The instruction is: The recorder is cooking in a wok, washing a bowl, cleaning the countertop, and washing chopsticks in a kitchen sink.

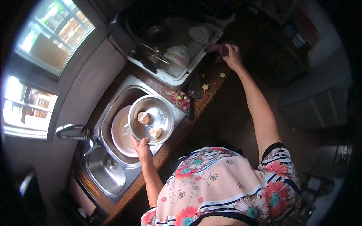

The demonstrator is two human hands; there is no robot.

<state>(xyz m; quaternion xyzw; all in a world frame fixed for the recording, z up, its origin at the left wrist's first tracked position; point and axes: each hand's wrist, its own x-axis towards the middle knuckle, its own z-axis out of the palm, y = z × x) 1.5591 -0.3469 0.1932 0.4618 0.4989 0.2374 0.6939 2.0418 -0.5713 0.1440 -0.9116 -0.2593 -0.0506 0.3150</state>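
Note:
My left hand (pixel 142 149) grips the near rim of a stainless steel bowl (pixel 165 111). Two pieces of eggshell (pixel 143 118) lie in it, along with pale wet spots. The bowl is over the edge of a steel sink (pixel 99 131), partly covering a pale plastic basin (pixel 117 132) that sits in the larger compartment. My right hand (pixel 234 60) is stretched out to the counter's far end, with its fingers closed on a dark purplish cloth-like thing (pixel 214 48). Shadow hides its exact kind.
Reddish peelings (pixel 181 100) lie beside a dark-bladed knife (pixel 195 87). Pale scraps (pixel 205 87) dot the wooden counter (pixel 210 97). A white dish rack (pixel 172 80) holds a patterned bowl (pixel 177 56). A chrome faucet (pixel 72 131) arches near the small sink compartment (pixel 106 175).

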